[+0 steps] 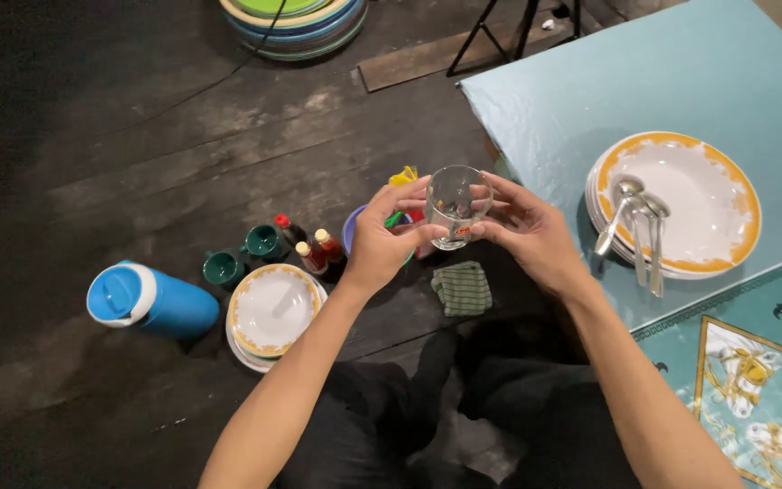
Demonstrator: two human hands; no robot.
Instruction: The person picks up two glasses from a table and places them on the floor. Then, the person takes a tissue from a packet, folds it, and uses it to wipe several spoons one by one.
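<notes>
Head view: we note 1 clear drinking glass (457, 205), rigid, smooth, likely light, slippery and breakable, held above the folded green cloth (462, 288) with left hand (382, 240) and right hand (525, 231) clamped on opposite walls, best gripped mid-wall; left of the glass, 2 glossy green mugs (243, 255).

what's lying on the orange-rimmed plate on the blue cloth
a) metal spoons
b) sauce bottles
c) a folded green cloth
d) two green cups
a: several metal spoons rest across the orange-rimmed plate on the blue cloth, while the folded green cloth, the green cups and the sauce bottles are down on the dark wooden floor.
</notes>
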